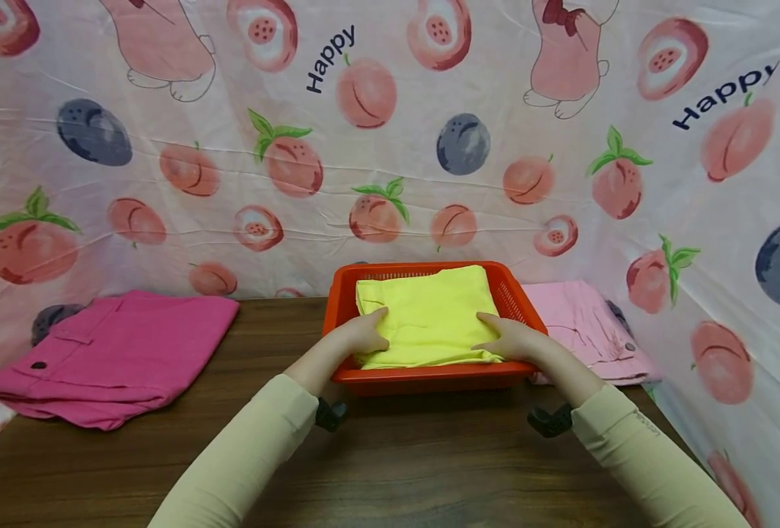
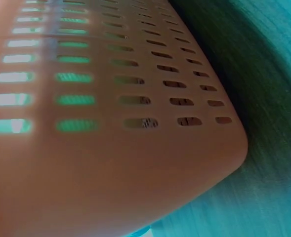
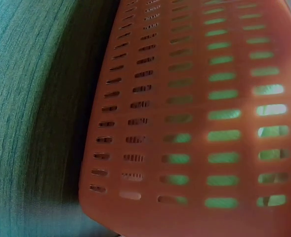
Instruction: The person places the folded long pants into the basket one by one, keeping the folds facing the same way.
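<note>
A folded yellow garment lies inside an orange-red plastic basket with slotted walls. My left hand reaches over the basket's front left rim and touches the left side of the garment, its thumb and a finger spread apart. On the opposite side, my right hand touches the garment's right edge in the same way, thumb and finger spread. The other fingers are hidden. Both wrist views show the slotted outer wall of the basket, with the yellow cloth glimpsed through the slots; neither hand appears there.
A folded magenta garment with a dark button lies on the brown wooden table to the left. Right of the basket is a folded light pink garment, partly hidden. A fruit-patterned curtain hangs behind and along the right side.
</note>
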Demonstrator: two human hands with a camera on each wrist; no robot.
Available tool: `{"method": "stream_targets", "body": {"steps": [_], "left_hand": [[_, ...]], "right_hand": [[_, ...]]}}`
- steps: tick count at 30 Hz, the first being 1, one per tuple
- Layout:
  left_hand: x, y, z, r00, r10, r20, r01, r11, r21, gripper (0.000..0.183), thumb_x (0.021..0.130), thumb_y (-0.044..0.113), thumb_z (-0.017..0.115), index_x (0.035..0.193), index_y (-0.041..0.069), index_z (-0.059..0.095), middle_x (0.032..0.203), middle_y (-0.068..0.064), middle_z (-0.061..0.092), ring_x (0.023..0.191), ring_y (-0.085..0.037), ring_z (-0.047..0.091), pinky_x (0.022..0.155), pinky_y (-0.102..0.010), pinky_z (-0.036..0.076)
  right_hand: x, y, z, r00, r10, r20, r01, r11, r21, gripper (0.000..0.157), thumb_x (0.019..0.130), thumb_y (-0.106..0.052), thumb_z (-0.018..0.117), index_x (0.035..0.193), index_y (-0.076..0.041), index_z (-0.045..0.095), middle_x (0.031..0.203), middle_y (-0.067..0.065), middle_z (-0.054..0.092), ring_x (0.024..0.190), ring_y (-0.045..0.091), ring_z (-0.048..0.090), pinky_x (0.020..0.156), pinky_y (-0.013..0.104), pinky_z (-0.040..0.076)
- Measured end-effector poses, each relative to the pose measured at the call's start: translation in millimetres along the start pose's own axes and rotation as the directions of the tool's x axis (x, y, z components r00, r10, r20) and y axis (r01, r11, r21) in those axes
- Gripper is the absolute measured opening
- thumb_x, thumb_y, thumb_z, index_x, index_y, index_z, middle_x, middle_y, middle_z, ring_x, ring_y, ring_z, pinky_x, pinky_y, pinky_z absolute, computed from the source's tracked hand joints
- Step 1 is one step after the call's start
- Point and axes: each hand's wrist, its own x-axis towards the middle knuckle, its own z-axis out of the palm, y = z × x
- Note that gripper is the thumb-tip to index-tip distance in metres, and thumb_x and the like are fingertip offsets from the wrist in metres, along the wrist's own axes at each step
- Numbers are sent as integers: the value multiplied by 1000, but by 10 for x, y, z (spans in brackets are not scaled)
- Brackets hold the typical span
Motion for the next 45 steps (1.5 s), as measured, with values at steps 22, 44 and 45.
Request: {"method": "stream_targets", "body": {"steps": [22, 44, 45], "left_hand": [[-6, -37, 115, 998, -52, -47, 57, 991, 124, 84, 86, 40, 66, 150, 1, 27, 149, -30, 23, 137, -43, 21, 108, -52, 25], [-40, 57, 138, 995, -50, 89, 21, 955, 297, 90, 83, 58, 64, 151, 9, 30, 156, -23, 3, 140, -47, -5, 110, -58, 14], [-37, 58, 140, 994, -57, 94, 26, 954, 298, 90, 83, 58, 64, 151, 10, 29, 157, -23, 2, 140, -47, -6, 110, -58, 13]], "right_hand": [[-4, -37, 34, 998, -11, 67, 15, 998, -63, 85, 88, -53, 60, 147, 2, 33, 142, 29, 39, 130, 42, 37, 106, 56, 27], [45, -25, -38, 957, -68, 282, 75, 997, -14, 73, 91, -25, 63, 150, -1, 27, 152, 34, 3, 138, 50, 2, 107, 65, 6], [52, -26, -34, 954, -57, 294, 67, 998, -22, 73, 91, -26, 62, 150, -1, 26, 152, 33, 1, 138, 50, 1, 107, 65, 5]]}}
